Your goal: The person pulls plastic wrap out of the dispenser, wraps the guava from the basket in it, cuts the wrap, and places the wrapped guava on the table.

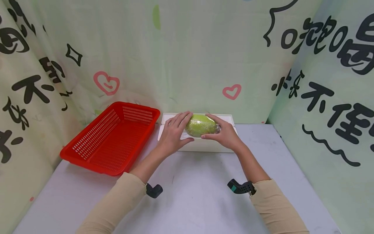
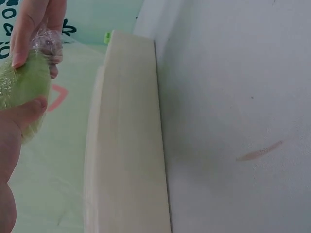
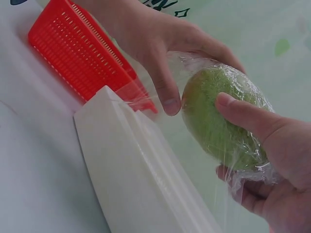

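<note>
Both hands hold a green mango (image 1: 198,126) wrapped in shiny clear cling film, up over a long white box (image 1: 204,147). My left hand (image 1: 174,132) grips its left end, thumb in front and fingers over the far side. At the other end, my right hand (image 1: 224,132) has its thumb on the fruit and fingers behind. Bunched cling film (image 3: 243,178) gathers by the right fingers in the right wrist view. More film stretches from the fruit toward the box, whose lid stands raised at the back.
A red plastic basket (image 1: 117,143) with slotted sides stands on the left of the white table (image 1: 187,195). Patterned curtains (image 1: 198,58) enclose the back and sides. Dark straps with small devices are on both wrists.
</note>
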`<control>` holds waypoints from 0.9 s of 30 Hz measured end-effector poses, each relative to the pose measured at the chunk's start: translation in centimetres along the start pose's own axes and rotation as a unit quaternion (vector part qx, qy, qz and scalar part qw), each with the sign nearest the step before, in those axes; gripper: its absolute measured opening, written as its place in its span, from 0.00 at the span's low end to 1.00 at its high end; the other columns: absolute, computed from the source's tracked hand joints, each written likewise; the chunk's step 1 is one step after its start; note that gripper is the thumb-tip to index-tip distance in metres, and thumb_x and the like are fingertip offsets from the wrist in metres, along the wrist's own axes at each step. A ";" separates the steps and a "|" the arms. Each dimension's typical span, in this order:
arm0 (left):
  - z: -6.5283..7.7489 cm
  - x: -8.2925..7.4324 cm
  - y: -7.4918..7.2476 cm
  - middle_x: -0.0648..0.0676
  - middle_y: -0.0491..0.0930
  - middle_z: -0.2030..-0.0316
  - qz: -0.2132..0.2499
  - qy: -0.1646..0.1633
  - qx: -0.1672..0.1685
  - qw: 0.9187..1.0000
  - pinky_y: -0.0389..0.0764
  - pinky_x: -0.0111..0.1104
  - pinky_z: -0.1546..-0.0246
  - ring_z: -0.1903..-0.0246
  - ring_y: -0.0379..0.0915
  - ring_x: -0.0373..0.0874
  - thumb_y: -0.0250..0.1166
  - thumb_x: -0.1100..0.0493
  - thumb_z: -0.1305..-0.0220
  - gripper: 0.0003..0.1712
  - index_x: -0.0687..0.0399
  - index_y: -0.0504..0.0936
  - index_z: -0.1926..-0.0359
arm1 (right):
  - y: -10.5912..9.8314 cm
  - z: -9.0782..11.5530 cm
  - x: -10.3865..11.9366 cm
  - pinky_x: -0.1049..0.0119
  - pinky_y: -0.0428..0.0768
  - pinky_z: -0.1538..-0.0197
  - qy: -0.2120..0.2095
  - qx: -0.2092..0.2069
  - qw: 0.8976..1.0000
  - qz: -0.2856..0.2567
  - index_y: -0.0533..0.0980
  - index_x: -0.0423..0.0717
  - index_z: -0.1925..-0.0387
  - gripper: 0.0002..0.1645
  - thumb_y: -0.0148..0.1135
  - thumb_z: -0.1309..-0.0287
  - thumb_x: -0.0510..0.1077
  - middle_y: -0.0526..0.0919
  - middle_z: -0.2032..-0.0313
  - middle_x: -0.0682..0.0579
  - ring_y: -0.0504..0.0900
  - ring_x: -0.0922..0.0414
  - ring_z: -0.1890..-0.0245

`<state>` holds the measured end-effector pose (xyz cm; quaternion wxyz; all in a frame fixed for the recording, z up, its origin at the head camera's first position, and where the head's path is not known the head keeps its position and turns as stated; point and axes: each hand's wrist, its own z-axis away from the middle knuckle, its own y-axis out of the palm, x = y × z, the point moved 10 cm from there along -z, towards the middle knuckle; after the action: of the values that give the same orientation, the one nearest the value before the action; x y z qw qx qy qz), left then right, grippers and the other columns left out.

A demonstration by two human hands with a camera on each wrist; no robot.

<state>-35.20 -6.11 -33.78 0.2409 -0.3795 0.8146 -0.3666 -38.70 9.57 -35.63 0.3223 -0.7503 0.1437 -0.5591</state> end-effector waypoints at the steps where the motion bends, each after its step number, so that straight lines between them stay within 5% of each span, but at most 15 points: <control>1: 0.0 0.1 0.1 0.50 0.63 0.31 0.003 -0.001 0.002 1.000 0.68 0.46 0.36 0.33 0.59 0.47 0.77 0.44 0.55 0.56 0.46 0.56 0.28 | 0.0 0.0 -0.1 0.56 0.81 0.52 0.001 0.001 1.000 0.000 0.62 0.61 0.30 0.52 0.77 0.55 0.55 0.71 0.35 0.49 0.73 0.49 0.46; 27: -0.2 0.5 1.9 0.52 0.67 0.36 0.034 -0.027 0.028 0.999 0.69 0.46 0.36 0.37 0.65 0.49 0.79 0.47 0.57 0.58 0.45 0.55 0.28 | 1.0 -0.2 -1.0 0.53 0.81 0.48 -0.002 0.028 1.000 0.004 0.61 0.56 0.30 0.47 0.71 0.49 0.58 0.73 0.40 0.47 0.73 0.48 0.46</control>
<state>-36.44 -5.58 -35.19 0.2857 -0.3544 0.8099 -0.3700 -39.12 9.37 -37.00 0.3458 -0.7412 0.1308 -0.5602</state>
